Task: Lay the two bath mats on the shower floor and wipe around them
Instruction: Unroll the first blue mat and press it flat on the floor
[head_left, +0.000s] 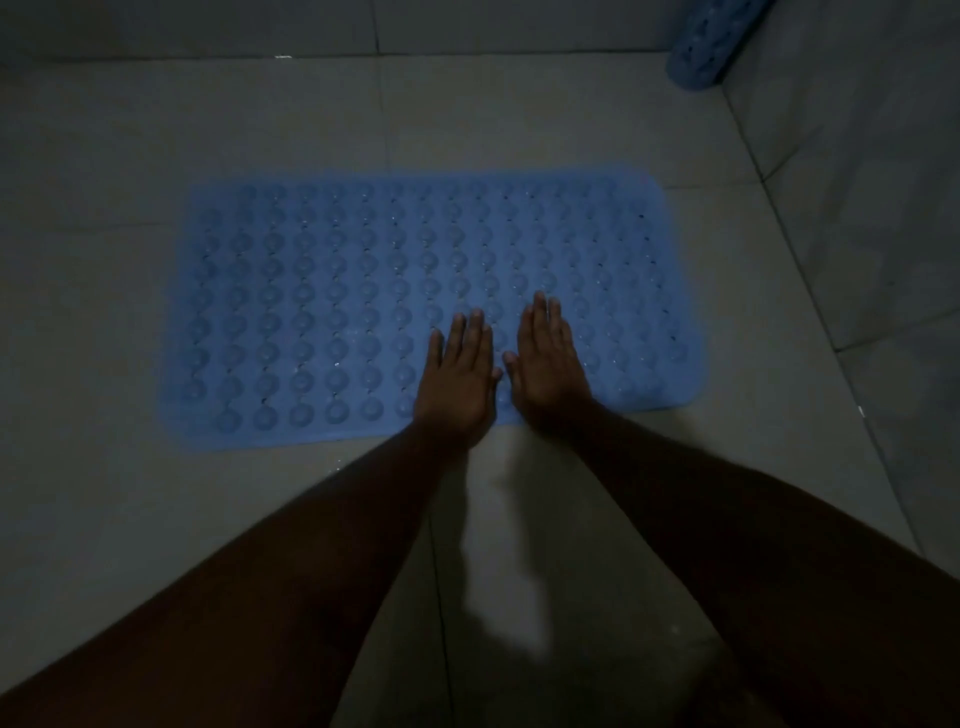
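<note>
- On the tiled floor (156, 519), in dim light, a blue mat (322, 312) lies flat and spread out, its long side running left to right, rows of round bumps facing up.
- The mat's far edge is near the back wall; its right end stops short of the right wall (857, 156).
- The left hand (457, 374) rests palm down on the mat by its near edge, right of the middle. The fingers are straight and close together, pointing away from the person, and nothing is gripped.
- The right hand (548, 364) lies just beside it, also palm down, with straight, closed fingers reaching a little farther across the bumps.
- The two thumbs point toward each other with a narrow strip of mat between them; I cannot tell whether they touch.
- Both forearms stretch from the bottom of the view to the mat's near edge.
- A rolled mat (706, 41), also blue, stands in the far right corner against the right wall, well apart from the flat one.
</note>
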